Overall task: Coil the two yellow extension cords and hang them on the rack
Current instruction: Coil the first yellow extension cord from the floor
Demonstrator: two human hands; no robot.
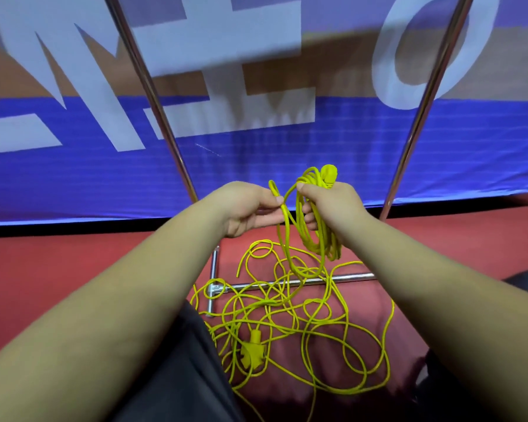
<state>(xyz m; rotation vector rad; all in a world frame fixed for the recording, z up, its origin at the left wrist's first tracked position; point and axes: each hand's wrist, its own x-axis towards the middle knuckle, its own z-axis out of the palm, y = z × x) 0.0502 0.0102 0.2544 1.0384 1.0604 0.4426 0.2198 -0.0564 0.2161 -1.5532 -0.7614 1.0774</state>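
Red floor (73, 269) carries the loose yellow tangle (287, 324); above it, right hand (333, 205) clamps its fingers round the hanging coil (317, 239), while left hand (244, 208), just left of it, pinches the next strand (282, 214), running downward.

Far wall: a blue banner (256, 166) spans the full width.
Lettering: large white letters (220, 41), blurred, cross its upper part over a brown band (333, 77).
Banner foot: a black strip (73, 229) runs along the lower edge.
Floor: red floor (58, 269), near side, softly shadowed.
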